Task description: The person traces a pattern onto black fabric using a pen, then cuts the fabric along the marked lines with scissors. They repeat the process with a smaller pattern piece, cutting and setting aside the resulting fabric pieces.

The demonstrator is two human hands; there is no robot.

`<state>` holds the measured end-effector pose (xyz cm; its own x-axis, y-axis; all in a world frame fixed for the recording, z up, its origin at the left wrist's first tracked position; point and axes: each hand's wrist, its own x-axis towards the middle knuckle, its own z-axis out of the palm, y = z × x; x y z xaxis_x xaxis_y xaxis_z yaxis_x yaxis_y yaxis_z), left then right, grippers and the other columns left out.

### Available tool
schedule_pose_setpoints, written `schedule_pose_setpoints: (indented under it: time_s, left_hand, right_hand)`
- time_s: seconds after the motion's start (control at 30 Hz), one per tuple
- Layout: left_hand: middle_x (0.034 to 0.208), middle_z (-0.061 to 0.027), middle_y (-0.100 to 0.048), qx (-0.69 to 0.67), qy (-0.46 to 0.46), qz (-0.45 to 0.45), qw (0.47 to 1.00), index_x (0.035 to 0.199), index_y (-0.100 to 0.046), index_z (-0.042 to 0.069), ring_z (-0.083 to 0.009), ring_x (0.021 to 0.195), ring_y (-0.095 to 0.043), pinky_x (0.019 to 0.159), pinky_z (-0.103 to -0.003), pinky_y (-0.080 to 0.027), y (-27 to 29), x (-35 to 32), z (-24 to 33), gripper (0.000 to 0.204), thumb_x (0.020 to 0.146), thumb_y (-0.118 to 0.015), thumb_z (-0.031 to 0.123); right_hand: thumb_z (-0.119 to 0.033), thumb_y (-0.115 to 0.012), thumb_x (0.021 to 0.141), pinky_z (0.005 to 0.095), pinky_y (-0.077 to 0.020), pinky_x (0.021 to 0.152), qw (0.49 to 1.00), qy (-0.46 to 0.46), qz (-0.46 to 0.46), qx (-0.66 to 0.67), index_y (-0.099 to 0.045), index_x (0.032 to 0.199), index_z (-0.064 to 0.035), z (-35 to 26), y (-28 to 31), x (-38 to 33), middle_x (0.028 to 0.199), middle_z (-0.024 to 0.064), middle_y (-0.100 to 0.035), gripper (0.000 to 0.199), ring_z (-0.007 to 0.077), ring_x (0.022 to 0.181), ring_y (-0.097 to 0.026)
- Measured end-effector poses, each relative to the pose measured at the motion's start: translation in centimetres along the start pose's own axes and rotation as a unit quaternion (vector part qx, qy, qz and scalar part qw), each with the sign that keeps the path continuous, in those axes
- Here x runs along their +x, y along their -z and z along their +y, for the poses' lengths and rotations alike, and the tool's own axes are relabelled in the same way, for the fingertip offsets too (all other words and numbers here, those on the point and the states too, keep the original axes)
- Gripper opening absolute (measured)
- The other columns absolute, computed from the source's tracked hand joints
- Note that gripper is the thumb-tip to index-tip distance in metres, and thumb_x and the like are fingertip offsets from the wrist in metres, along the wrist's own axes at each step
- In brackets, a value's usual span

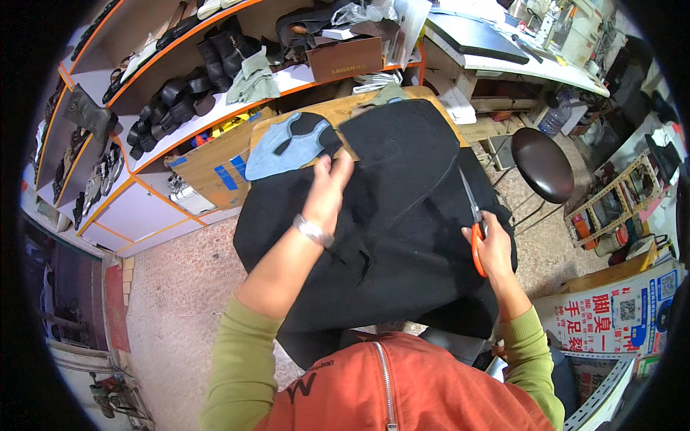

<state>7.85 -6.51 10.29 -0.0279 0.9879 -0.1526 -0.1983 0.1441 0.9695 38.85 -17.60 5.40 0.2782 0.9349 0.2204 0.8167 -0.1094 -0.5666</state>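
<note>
1. Right hand (494,248), mid-right of frame, was closed round the orange handles of the scissors (474,230); blades pointed up-frame, along the right edge of the black fabric (402,215).
2. Left hand (330,188), centre & a bit above, lay palm-down w/ fingers spread loosely, pressing flat on the fabric; not gripping anything. Metal watch (312,231) on that wrist.
3. Black fabric filled the centre of the frame, draped over a wooden board (345,108) & hanging off its lower and right sides. Faint chalk-like line curved across its upper right part, near the scissor tips.
4. Just left of the left hand's fingertips, upper centre-left: blue-grey cut pattern piece (277,154) lying on the board, touching the fabric's edge.
5. Further out, upper left: orange-edged shelves (144,161) w/ black boots and shoes.
6. Upper right: dark round stool (542,164) on the tiled floor, apart from the fabric; white worktable (503,65) above it.
7. Bottom of frame: person's green sleeves & orange vest (388,391).
</note>
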Motion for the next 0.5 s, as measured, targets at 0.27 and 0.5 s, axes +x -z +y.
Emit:
schedule_pose_setpoints:
  time_s: [0.27, 0.5]
  left_hand:
    - [0.152, -0.0245, -0.028, 0.61, -0.208, -0.047, 0.764, 0.13, -0.055, 0.005, -0.0426, 0.138, -0.029, 0.112, -0.053, -0.03, 1.6, -8.8, -11.6, 0.059, 0.078, -0.072, 0.026]
    - [0.109, -0.0144, -0.063, 0.557, -0.254, 0.018, 0.79, 0.093, -0.059, 0.005, -0.0338, 0.103, -0.058, 0.086, -0.042, -0.048, 4.6, -5.6, -11.1, 0.016, 0.078, -0.058, 0.002]
  right_hand:
    - [-0.018, -0.073, 0.079, 0.0445, -0.052, 0.085, 0.987, 0.009, -0.02, -0.159, -0.048, 0.134, -0.0047, 5.4, -1.7, 4.2, 0.115, 0.0187, -0.059, 0.063, 0.0362, 0.102, -0.062]
    - [-0.022, -0.073, 0.08, 0.0411, -0.0507, 0.088, 0.976, 0.049, 0.022, -0.211, -0.052, 0.132, -0.0065, 5.5, -4.4, 4.6, 0.115, 0.0148, -0.059, 0.058, 0.032, 0.105, -0.06]
